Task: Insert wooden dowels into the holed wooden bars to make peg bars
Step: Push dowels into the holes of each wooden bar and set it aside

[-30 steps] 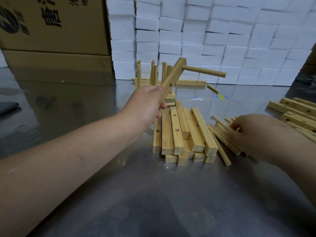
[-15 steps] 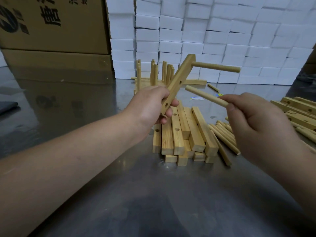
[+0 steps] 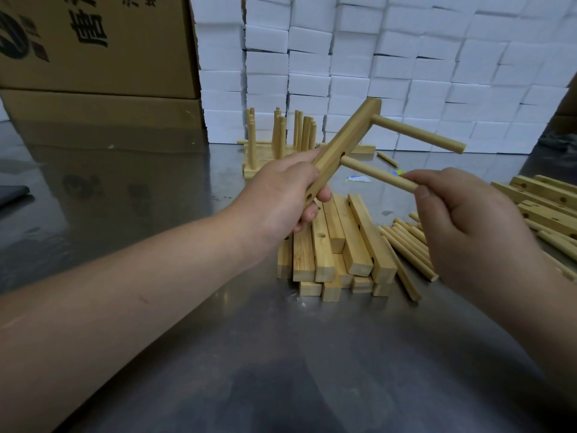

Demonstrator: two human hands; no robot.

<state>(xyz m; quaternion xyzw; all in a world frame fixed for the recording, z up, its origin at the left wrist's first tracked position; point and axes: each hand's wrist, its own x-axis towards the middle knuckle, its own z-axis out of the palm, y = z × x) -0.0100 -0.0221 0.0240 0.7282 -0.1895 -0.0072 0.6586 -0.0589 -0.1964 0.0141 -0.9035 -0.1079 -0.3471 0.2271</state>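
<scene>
Head view: the left hand is gripping a holed wooden bar, fingers curled round its lower end, tilted above the stack of bars. One dowel is sitting in its top hole. The right hand is pinching a second dowel, tip touching the bar's mid-face. Loose dowels are lying just right of the stack.

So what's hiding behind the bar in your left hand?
Finished peg bars, dowels upright, then stacked white blocks. The held bar and left hand cover part.
</scene>
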